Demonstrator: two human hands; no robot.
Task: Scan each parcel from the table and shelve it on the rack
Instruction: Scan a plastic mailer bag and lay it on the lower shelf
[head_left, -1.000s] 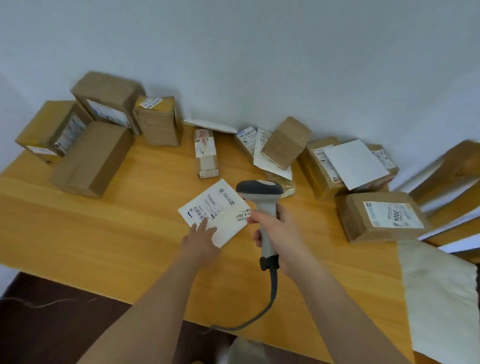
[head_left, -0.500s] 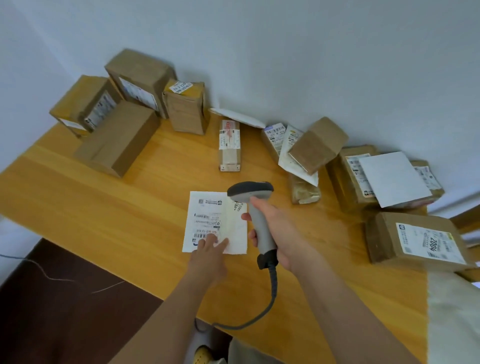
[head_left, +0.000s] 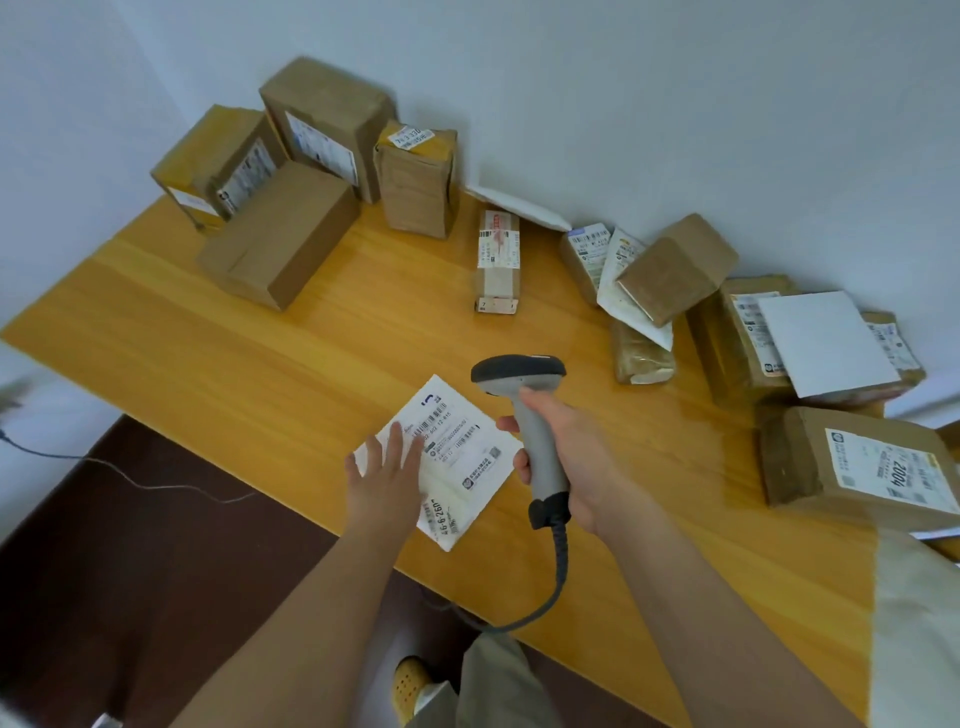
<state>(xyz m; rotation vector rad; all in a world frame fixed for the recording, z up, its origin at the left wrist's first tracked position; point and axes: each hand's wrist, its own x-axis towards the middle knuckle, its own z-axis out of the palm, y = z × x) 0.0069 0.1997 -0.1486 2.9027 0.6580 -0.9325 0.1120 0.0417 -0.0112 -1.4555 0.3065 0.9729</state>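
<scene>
The wooden table (head_left: 291, 374) fills most of the view, its far edge against a pale wall (head_left: 623, 104). Along that wall stand the brown cardboard parcels: a cluster of four boxes (head_left: 280, 234) at the far left corner, one of them upright and taped (head_left: 415, 182), and a jumble of labelled boxes (head_left: 748, 332) toward the right with a blank white sheet (head_left: 826, 343) lying on top. A larger box with a label reading 2004 (head_left: 857, 462) sits at the right edge of the table. A narrow carton (head_left: 497, 260) lies alone, well apart from both groups, with a white mailer (head_left: 519, 208) propped against the wall behind it.

Near the front edge lies a flat white parcel (head_left: 457, 467), label up, set diagonally. The left hand (head_left: 384, 473) rests on its near-left part with the fingers (head_left: 395, 441) straight and spread wide, pressing it flat. The right hand (head_left: 576, 457) grips the grey handle of a barcode scanner (head_left: 535, 415), fingers curled round it, the dark head held just above the parcel's far-right corner. The scanner's cable (head_left: 556, 582) drops off the front edge of the table. Below, a dark floor (head_left: 156, 571) and a yellow shoe (head_left: 410, 680) show.
</scene>
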